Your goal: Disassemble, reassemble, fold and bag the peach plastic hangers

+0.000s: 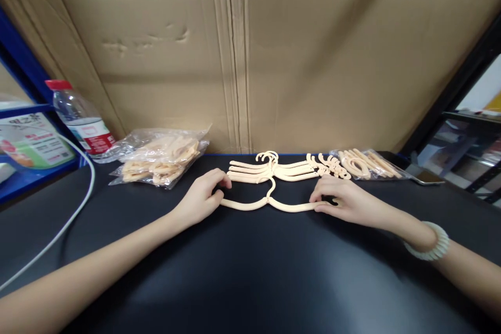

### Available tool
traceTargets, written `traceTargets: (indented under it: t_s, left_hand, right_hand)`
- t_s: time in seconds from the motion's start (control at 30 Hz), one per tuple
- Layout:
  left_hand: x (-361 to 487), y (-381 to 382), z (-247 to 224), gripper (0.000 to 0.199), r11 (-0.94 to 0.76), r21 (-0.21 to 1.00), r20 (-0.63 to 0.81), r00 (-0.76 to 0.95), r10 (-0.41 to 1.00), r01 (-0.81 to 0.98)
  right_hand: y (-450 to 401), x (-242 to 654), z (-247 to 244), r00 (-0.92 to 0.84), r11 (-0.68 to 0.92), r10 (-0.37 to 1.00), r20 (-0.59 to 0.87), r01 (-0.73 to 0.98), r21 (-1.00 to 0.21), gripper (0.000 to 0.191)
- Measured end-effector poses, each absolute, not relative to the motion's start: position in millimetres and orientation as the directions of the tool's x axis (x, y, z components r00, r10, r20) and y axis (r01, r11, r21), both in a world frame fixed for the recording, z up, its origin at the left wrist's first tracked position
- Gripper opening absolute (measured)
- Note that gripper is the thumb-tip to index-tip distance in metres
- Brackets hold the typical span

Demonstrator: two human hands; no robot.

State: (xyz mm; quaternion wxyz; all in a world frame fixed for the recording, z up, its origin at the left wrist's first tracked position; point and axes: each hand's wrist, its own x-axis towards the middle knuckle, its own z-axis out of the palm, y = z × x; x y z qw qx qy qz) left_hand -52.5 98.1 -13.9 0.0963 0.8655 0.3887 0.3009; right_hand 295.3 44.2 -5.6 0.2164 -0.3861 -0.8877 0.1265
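Observation:
A cream-coloured clothes hanger (246, 206) lies flat on the black tabletop, its hook pointing away from me. My left hand (201, 195) is closed on its left end, with the thumb at the tip and the fingers curled beyond it. At the opposite end, my right hand (338, 199) pinches the other arm between thumb and fingers; part of that end is hidden. Just behind lie several matching hangers (293, 171) in a stacked row, their hooks bunched at the middle. Small cream hook-shaped pieces (332, 165) are heaped beyond my right hand.
A clear bag of cream pieces (160, 159) lies at the back left, another bag (368, 163) at the back right beside a phone-like flat object (425, 175). A red-capped bottle (84, 125) and a white cable (88, 188) are at left. Cardboard (156, 62) walls the back.

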Motion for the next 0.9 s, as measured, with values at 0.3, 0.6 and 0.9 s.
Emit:
traceTargets:
  t_s: [0.3, 0.6, 0.9]
  left_hand:
    - [-51, 95, -11, 0.02, -0.666, 0.437, 0.388, 0.541, 0.746, 0.604]
    - [-56, 108, -19, 0.021, -0.527, 0.538, 0.39, 0.36, 0.847, 0.658]
    - [-56, 112, -22, 0.036, -0.485, 0.545, 0.396, 0.3, 0.868, 0.684]
  right_hand:
    - [44, 298, -6, -0.613, 0.657, 0.748, 0.254, 0.632, -0.411, 0.011]
    - [45, 294, -11, -0.605, 0.655, 0.747, 0.275, 0.602, -0.456, 0.015]
    - [68, 335, -8, -0.221, 0.486, 0.795, 0.565, 0.789, -0.375, 0.021]
